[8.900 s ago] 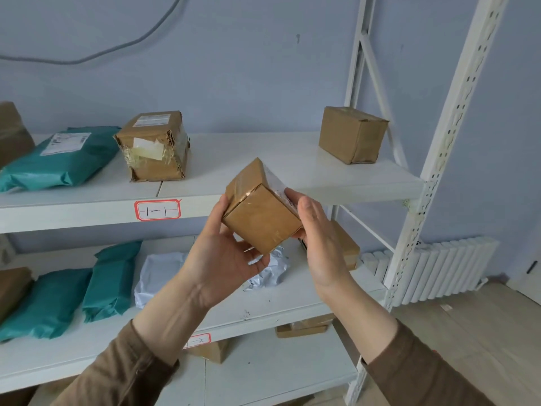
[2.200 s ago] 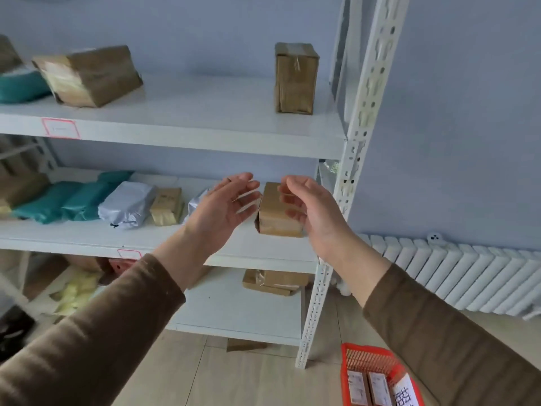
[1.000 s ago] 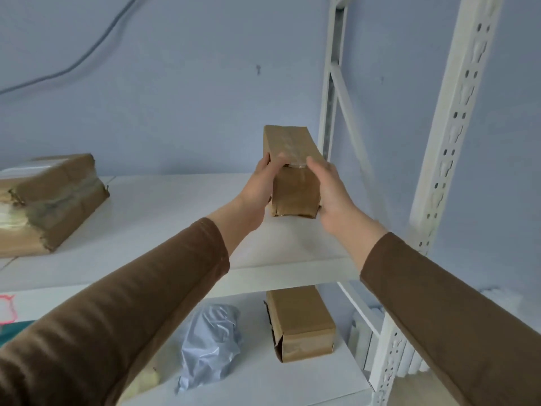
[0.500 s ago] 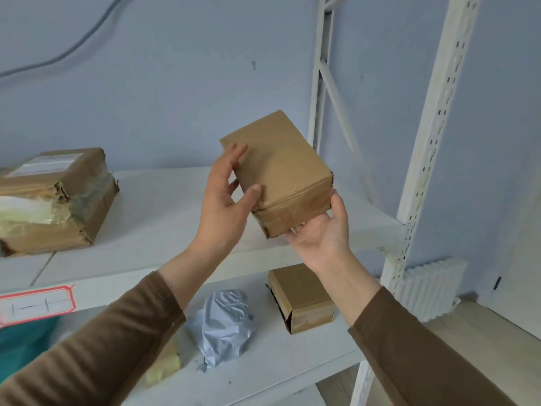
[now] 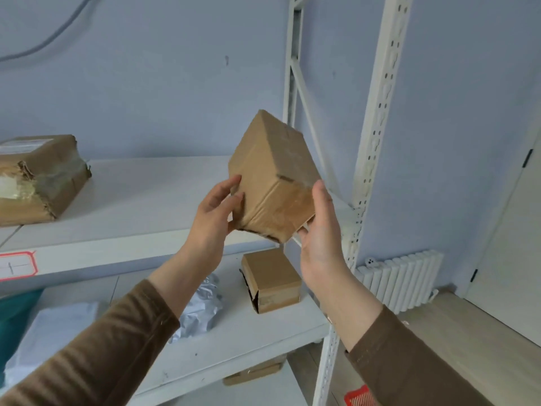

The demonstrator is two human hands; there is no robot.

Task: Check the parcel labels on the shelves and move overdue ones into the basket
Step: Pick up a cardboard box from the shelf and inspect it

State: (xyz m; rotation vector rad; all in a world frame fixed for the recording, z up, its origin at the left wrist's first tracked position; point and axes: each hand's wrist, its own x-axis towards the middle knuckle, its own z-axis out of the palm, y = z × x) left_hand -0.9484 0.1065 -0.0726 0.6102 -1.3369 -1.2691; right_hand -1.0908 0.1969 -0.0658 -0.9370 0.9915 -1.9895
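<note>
While both hands (image 5: 213,218) (image 5: 322,230) grip the tilted box (image 5: 272,177), label unseen, basket (image 5: 358,398) cut off.

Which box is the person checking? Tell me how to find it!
Find the white shelf rack. In front of its upper shelf, the left hand and right hand hold a plain brown cardboard box. It alone is tilted in the air, not lying on a shelf.

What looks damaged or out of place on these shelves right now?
The large cardboard parcel at the left of the upper shelf is battered: its near end is torn and ragged, patched with cloudy tape. On the shelf below, a small box shows a split, gaping corner beside a crumpled grey mailer bag.
</note>
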